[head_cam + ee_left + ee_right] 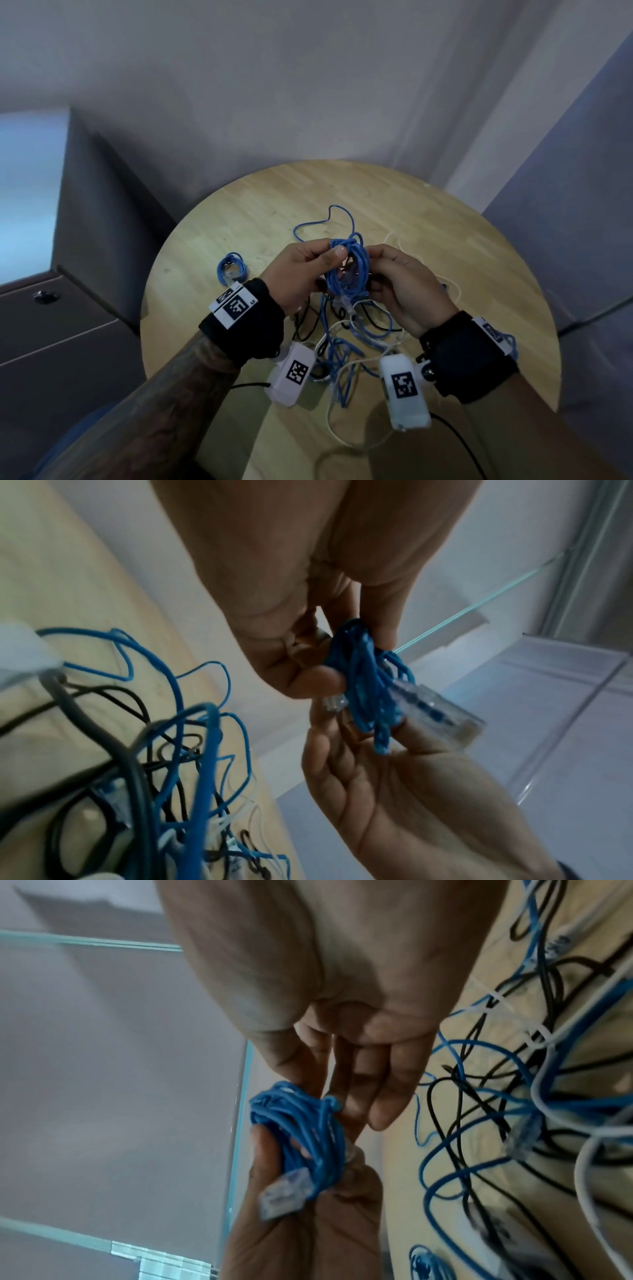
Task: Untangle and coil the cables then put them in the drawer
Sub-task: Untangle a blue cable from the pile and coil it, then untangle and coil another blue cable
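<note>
Over the middle of the round table I hold a blue cable coil [346, 270] between both hands. My left hand [325, 265] pinches its upper left side, thumb on top. My right hand [375, 265] holds the right side with curled fingers. The left wrist view has the coil [366, 685] between my left thumb and fingers, and a clear plug [441, 718] sticks out of it over my right palm. In the right wrist view the coil [308, 1131] carries another clear plug [284, 1191]. A tangle of blue, black and white cables [342, 339] lies beneath.
A small finished blue coil [232, 269] lies on the wooden table [445, 240] to the left. A grey drawer cabinet [51, 329] with a round lock [44, 296] stands left of the table, its drawers closed. Grey walls stand behind and to the right.
</note>
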